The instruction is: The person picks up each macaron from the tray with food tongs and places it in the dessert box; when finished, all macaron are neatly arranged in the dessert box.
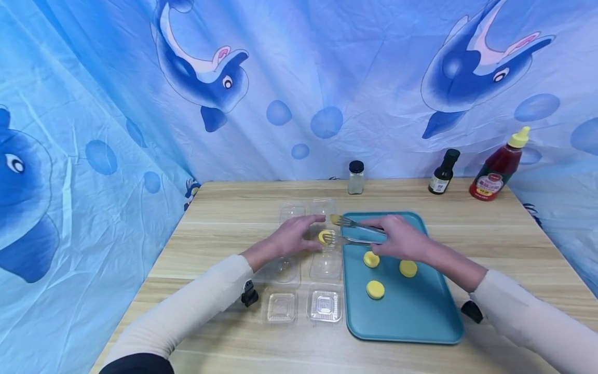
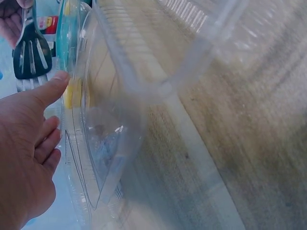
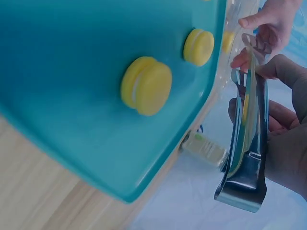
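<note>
Metal tongs [image 1: 355, 240] are in my right hand [image 1: 401, 237], their fork-like tips spread apart over the left edge of the teal tray [image 1: 402, 322]. By the lower tip, a yellow macaron [image 1: 322, 237] sits in a clear plastic box [image 2: 88, 143]. My left hand [image 1: 295, 236] is on the box's left side, thumb and fingers apart; whether it touches the plastic I cannot tell. Three yellow macarons lie on the tray: one near the tongs [image 1: 371, 259], one on the right [image 1: 408, 268] and one towards the front [image 1: 375, 290].
More clear plastic boxes stand left of the tray, including a front right one [image 1: 324, 305] and a front left one [image 1: 281, 307]. Along the table's back are a black-capped jar [image 1: 356, 179], a small dark bottle [image 1: 443, 174] and a red sauce bottle [image 1: 497, 169].
</note>
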A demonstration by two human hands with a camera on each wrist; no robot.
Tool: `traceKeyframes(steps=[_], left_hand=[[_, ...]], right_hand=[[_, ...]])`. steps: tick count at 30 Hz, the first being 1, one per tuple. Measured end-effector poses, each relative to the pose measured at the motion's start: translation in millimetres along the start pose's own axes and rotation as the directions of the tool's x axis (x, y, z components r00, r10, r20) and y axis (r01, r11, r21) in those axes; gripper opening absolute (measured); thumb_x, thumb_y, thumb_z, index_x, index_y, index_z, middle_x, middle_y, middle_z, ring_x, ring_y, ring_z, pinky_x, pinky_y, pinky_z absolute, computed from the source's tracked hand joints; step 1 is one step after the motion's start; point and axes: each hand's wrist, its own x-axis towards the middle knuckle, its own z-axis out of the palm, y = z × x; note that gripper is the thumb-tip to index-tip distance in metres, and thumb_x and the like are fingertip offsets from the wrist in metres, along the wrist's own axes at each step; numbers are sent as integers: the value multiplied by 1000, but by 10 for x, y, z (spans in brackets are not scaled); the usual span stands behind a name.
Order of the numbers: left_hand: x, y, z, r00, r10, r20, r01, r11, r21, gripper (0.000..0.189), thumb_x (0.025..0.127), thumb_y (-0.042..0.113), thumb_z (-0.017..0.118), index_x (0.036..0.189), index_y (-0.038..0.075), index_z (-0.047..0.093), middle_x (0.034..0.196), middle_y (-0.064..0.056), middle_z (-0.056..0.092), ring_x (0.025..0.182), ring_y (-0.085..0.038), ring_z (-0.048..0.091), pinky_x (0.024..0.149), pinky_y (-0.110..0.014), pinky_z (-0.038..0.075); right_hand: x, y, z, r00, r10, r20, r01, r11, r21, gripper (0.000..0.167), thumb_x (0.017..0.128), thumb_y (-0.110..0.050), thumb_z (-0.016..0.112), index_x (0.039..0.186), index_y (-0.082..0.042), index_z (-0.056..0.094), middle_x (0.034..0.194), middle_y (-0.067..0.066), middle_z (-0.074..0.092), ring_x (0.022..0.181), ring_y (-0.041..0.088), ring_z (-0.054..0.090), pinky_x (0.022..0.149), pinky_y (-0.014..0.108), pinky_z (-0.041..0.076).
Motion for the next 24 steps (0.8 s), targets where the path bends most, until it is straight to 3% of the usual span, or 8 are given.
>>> traceKeyframes(steps=[7,13,24], left_hand=[[-27,-3,-15,1000,-7,5,7,1000,1,85,91,38,85,162,14,43,165,-4,45,152,-27,41,127,-49,30],[-81,-39,-75,999,10,-33,-11,999,-35,88,90,38,86,162,13,42,165,-6,45,152,-30,42,127,-51,30],[-334,-281,-337,994,-44,-99,34,995,-98,83,93,33,85,162,13,44,166,-6,44,152,-32,41,126,-52,33]], right_hand=[[-177,98,-69,1000,1,-24,-1,1000,6,64,87,4,80,148,3,59,125,21,72,50,13,49,45,23,40],[-346,188,-109,999,48,-25,-48,999,-1,63,89,1,80,148,2,59,117,18,71,53,14,52,45,24,43],[-648,348,-191,993,115,10,-116,993,10,67,89,-5,84,151,-3,58,135,25,66,65,19,57,49,25,48]])
